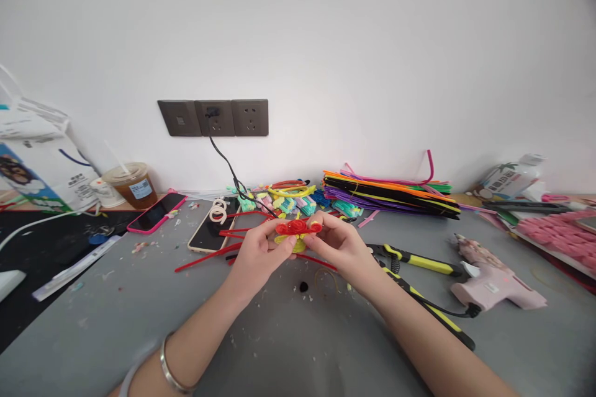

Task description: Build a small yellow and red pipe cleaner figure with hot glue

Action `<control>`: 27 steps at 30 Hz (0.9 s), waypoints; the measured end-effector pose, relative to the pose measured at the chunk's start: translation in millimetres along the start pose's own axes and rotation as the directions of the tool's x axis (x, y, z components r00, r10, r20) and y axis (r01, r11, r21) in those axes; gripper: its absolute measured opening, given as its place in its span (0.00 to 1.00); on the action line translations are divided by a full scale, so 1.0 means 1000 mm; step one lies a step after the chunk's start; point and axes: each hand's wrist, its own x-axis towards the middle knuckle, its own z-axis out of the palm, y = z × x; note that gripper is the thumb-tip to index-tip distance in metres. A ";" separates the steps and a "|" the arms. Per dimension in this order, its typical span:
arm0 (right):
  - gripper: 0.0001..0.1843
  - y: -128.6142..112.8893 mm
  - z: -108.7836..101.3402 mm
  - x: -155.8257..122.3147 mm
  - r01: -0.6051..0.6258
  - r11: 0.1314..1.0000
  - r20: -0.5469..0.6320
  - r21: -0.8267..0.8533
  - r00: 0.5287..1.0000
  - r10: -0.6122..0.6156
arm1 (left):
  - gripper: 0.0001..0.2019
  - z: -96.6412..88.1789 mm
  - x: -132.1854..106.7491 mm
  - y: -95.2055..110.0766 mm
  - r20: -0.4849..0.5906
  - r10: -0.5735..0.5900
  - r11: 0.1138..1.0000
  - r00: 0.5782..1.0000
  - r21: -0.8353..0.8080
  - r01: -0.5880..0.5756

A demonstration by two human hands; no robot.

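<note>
Between my two hands, just above the grey table, is a small pipe-cleaner piece [298, 227] with coiled red on top and yellow loops below. My left hand [266, 247] pinches its left side, the thumb resting on the front. On the other side, my right hand [336, 243] grips it with thumb and fingers. Several red pipe cleaners [205, 257] lie on the table behind and beside my left hand. A small black pompom-like ball [304, 286] sits on the table below the piece.
Yellow-and-black pliers [431, 262] and a pink glue gun [493, 285] lie at right. Bundled pipe cleaners [391, 193] and colourful finished pieces [291, 200] line the wall. Two phones [158, 213] and a drink cup [135, 186] stand left. A black cord [223, 158] runs down from the socket.
</note>
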 end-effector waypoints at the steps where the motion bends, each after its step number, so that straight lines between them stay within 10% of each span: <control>1: 0.17 0.000 0.000 0.000 -0.002 1.000 -0.001 0.000 1.000 0.002 | 0.17 0.000 0.000 0.000 -0.002 0.002 1.000 1.000 -0.001 -0.002; 27: 0.20 0.000 0.001 -0.001 -0.037 0.999 0.013 0.035 0.999 0.036 | 0.15 -0.002 0.000 -0.004 0.013 0.040 0.999 0.999 0.036 -0.040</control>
